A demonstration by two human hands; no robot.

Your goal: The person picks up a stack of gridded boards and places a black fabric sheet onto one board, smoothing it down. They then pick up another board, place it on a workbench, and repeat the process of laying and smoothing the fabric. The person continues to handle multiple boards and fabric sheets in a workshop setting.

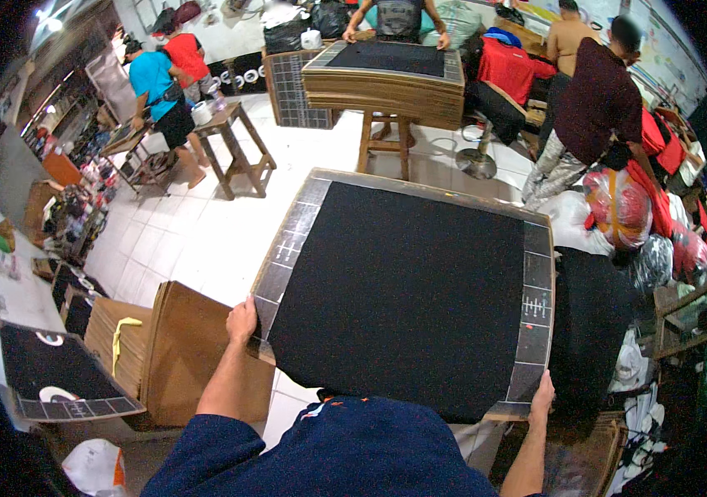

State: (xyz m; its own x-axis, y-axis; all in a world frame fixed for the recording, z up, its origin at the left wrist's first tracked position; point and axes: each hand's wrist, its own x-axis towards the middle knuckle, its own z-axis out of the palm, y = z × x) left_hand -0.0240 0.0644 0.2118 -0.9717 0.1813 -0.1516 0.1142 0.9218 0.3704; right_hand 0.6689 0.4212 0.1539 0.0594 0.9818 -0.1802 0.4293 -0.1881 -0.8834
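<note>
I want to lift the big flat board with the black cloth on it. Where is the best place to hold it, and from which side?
Grip the board by its two bare side margins near the closest corners, coming from the near edge, one hand per side. The black cloth covers the middle, so only the margins give a firm hold. The left hand and right hand already sit there.

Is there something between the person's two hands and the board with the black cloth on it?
Nothing visible. The left hand grips the left edge of the board directly, and the right hand holds its near right corner. The black cloth lies flat on top, away from both grips.
</note>
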